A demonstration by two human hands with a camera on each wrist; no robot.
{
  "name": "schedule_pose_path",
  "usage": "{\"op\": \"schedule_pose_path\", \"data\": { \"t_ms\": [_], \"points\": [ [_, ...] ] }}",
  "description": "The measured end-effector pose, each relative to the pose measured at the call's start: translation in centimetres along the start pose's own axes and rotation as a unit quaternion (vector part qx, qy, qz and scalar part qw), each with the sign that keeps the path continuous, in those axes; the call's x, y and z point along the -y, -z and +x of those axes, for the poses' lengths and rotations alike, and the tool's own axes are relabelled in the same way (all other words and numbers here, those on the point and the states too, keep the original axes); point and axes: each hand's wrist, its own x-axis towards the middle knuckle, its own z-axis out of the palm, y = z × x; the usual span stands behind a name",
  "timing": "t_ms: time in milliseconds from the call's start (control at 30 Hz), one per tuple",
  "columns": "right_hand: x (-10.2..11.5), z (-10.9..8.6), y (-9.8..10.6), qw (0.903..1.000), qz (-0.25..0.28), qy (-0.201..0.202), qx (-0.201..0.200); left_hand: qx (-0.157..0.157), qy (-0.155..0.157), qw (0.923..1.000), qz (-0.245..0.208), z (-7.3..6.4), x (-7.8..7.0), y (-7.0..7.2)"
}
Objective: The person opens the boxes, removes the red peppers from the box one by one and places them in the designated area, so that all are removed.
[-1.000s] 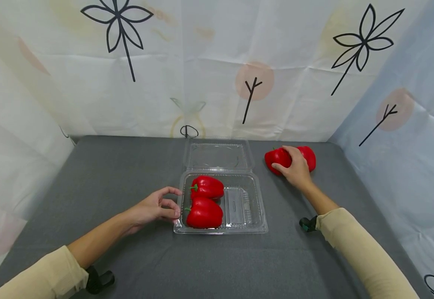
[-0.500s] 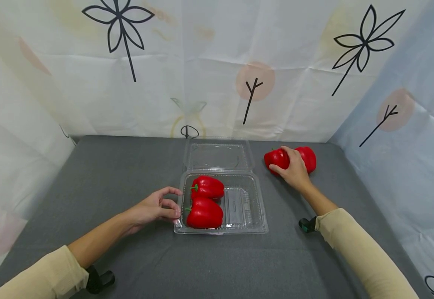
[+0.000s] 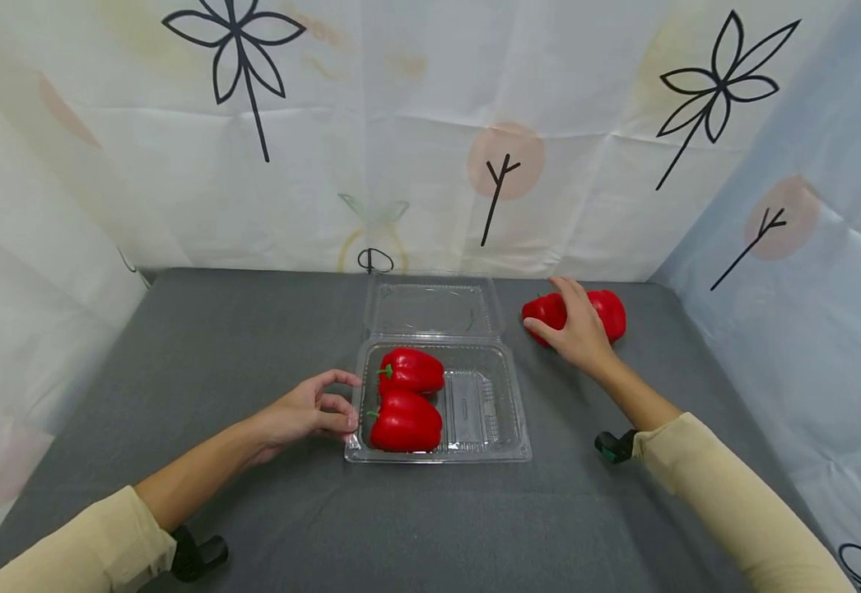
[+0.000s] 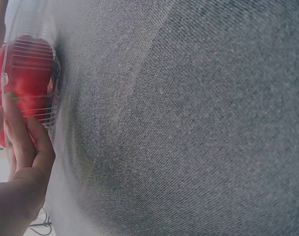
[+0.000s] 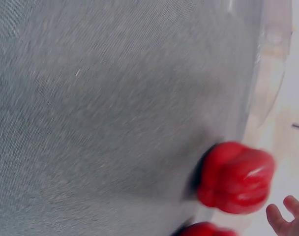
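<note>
A clear plastic clamshell container [image 3: 515, 428] lies with its lid [image 3: 434, 309] folded back, away from me. In its left half are two red bell peppers, one behind [image 3: 411, 371] and one in front [image 3: 407, 422], stems to the left. My left hand [image 3: 304, 412] holds the container's left rim with bent fingers and thumb. My right hand [image 3: 579, 329] is over the left one of two more peppers [image 3: 543, 310] [image 3: 609, 315] at the back right, fingers and thumb spread. In the right wrist view, its fingertips [image 5: 272, 215] stand apart from a pepper [image 5: 238, 178].
A grey cloth-covered table [image 3: 438, 527] bears everything. Behind it hangs a pale fabric backdrop [image 3: 430, 107] with plant drawings, and a bluish side panel [image 3: 808, 346] stands at the right. The container's right half shows its ribbed bottom [image 3: 467, 412].
My right hand has shifted left and a little farther back over the left pepper, and its fingers have spread wider. The left hand, the container and the peppers have kept their places.
</note>
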Motion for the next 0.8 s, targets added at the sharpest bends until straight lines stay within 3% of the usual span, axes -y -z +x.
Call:
{"op": "schedule_pose_path", "data": {
  "t_ms": [367,800],
  "points": [
    [5.1,-1.4,-1.0,0.9914,0.038,0.085,0.092,-0.004,0.0,1.0,0.003,0.0,0.0,-0.1],
    [9.4,-3.3,-2.6,0.9558,0.089,0.178,0.217,-0.004,0.001,1.0,0.005,0.0,0.0,-0.1]
  ]
}}
